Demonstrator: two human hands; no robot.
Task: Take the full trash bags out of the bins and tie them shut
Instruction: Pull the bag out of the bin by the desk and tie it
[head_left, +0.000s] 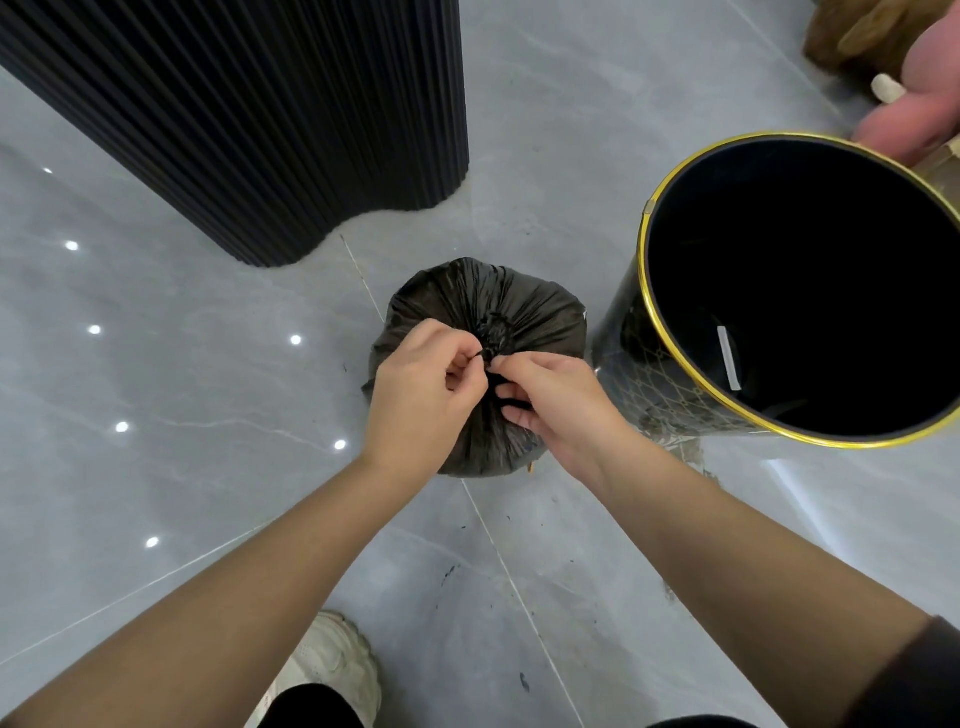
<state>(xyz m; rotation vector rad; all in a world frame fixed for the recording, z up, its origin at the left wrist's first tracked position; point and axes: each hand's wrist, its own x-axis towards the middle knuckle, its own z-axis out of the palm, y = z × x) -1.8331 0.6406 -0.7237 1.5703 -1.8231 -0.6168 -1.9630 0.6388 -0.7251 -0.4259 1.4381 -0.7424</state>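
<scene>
From the head view, one black trash bag (483, 306) stands on the grey floor (208, 389), out of the one gold-rimmed bin (623, 353) just beside it. My two hands meet at its gathered neck: left hand (415, 400) and right hand (561, 405) both pinch the twisted plastic with curled fingers (514, 364). One white shoe (332, 660) shows below.

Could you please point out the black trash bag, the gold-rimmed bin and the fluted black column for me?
black trash bag (519, 301): head view, on its crinkled far side.
gold-rimmed bin (639, 374): head view, on its patterned outer wall.
fluted black column (260, 130): head view, on its ribbed side.
</scene>
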